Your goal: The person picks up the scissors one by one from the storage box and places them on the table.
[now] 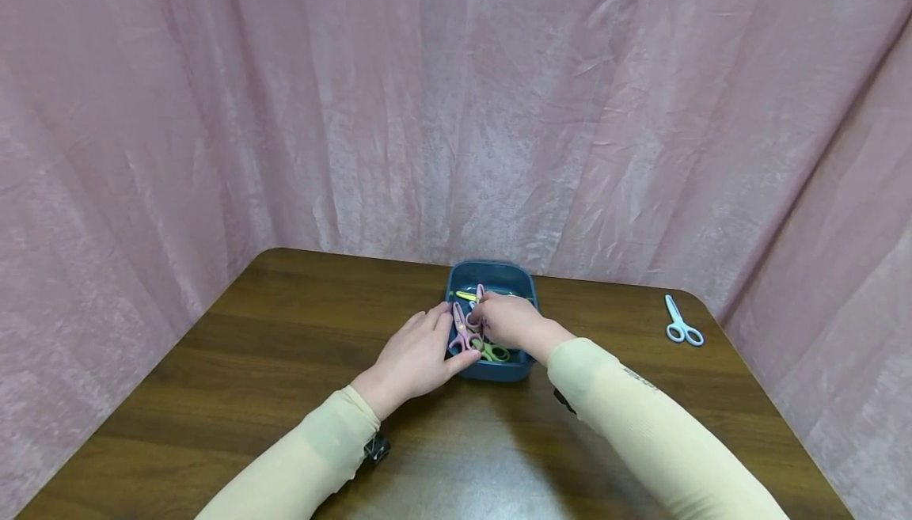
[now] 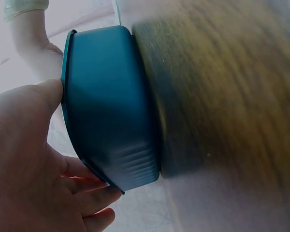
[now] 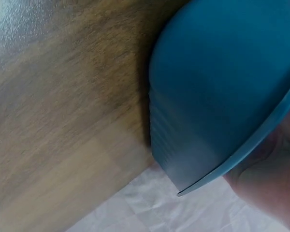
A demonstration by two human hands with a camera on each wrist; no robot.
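Observation:
A dark blue plastic bin [image 1: 496, 371] stands on the table and holds several pairs of small scissors. My left hand [image 1: 416, 350] rests against its left and near rim, thumb and fingers fairly straight; the left wrist view shows the thumb on the rim of the bin [image 2: 106, 92]. My right hand [image 1: 509, 319] reaches into the bin with bent fingers at a pair of pink scissors [image 1: 480, 292], which they seem to pinch; the fingertips are partly hidden. Purple scissors [image 1: 459, 322] lean at the left side, and green-handled scissors [image 1: 495, 352] lie near the front.
Light blue scissors [image 1: 677, 320] lie on the right side of the brown wooden table [image 1: 285, 362]. A yellow blade [image 1: 466, 296] shows inside the bin. Pink curtains [image 1: 456, 108] hang behind and on both sides of the table.

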